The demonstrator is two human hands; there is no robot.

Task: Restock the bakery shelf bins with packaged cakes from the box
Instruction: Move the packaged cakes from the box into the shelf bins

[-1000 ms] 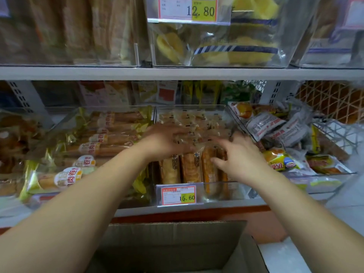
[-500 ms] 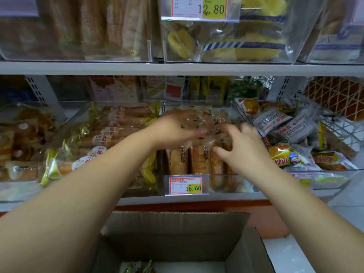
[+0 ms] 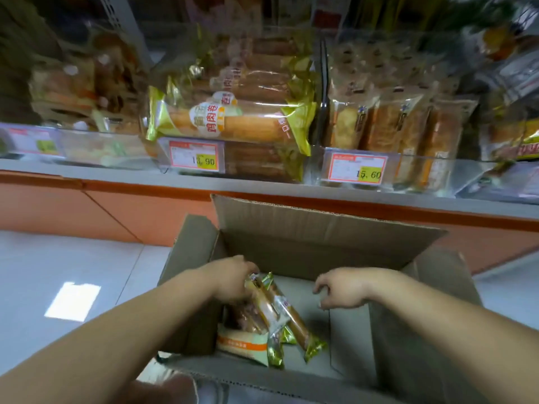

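floor: pale glossy tiles, 9 o'clock, one seam showing | glare: bright square patch of light on the floor, 8 o'clock | plinth: orange panel under the shelf, 9 to 3 o'clock | shelf: grey ledge, 10 to 2 o'clock | upright: slotted pale post, 11 o'clock, blurred

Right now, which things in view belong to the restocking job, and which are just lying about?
Job: cardboard box; gold-wrapped cakes in it; left hand gripping them; right hand, empty, above the box; matching gold-wrapped rolls on the shelf.
Just there: 13.90 price tag; far-left pastry bin; tiled floor.
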